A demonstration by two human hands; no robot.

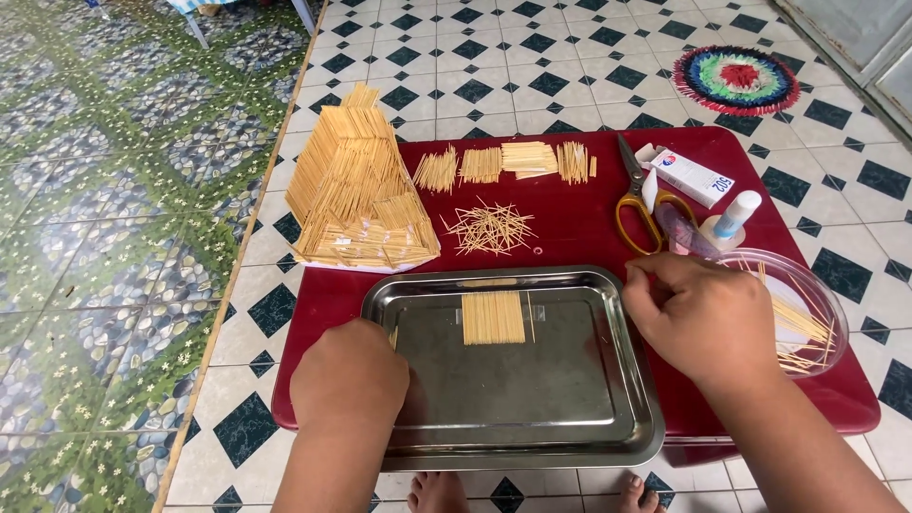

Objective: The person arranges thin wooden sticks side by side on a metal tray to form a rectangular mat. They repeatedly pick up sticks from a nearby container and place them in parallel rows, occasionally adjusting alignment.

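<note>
Both hands rest on a steel tray [513,427]: left hand [348,375] at 9 o'clock, grip curled on its rim; right hand [701,318] at 3 o'clock, grip unclear; toothpick panel [493,317] at 12 o'clock on the red desk [589,218]

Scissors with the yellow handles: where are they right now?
In the head view, the scissors lie on the red table, right of centre, beyond the steel tray, between the loose toothpick pile and the small white box.

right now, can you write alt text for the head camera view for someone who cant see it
Two bare hands work over a steel tray on a low red table: the left hand rests at the tray's left rim, the right hand at its right rim. A flat panel of toothpicks lies in the tray; behind it stand a toothpick house roof, scissors and a glue bottle.
</note>
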